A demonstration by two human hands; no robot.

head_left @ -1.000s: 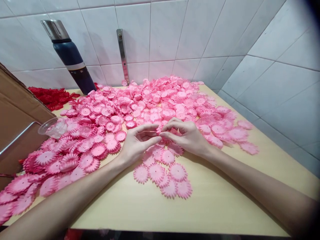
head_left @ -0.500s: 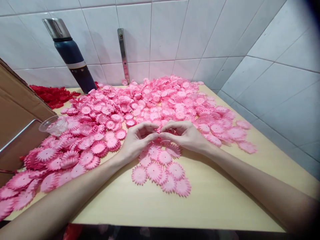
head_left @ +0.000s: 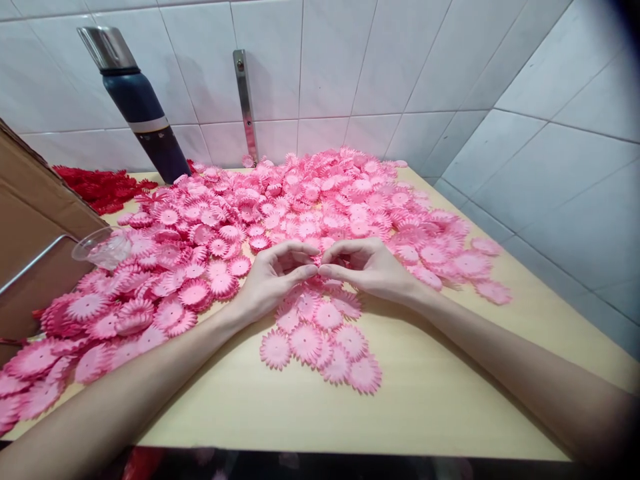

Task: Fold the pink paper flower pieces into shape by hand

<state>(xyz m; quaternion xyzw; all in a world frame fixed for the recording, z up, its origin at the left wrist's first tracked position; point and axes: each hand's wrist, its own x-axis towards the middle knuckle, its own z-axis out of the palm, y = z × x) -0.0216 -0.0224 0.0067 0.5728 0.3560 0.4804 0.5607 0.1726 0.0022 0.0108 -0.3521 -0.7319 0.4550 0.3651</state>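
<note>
My left hand (head_left: 273, 275) and my right hand (head_left: 374, 270) meet at the middle of the table, fingertips almost touching. Each is closed in a pinch, thumb toward index finger. Whatever they hold is hidden behind the fingers or too small to make out. Just below them lies a small spread of flat pink flower-shaped discs (head_left: 306, 341) with notched edges. Behind and to both sides is a large heap of the same pink discs (head_left: 350, 183), some stacked and some tilted.
A dark blue bottle (head_left: 145, 117) with a steel cap stands at the back left, beside red notched pieces (head_left: 97, 190). A clear plastic cup (head_left: 103, 248) lies near the cardboard box (head_left: 40, 227). A metal bracket (head_left: 244, 100) is on the tiled wall; the table's edge (head_left: 320, 450) is nearest me.
Both hands stay together in nearly the same pinch, with only slight finger movement. The view has shifted a little; the discs lie as before.
</note>
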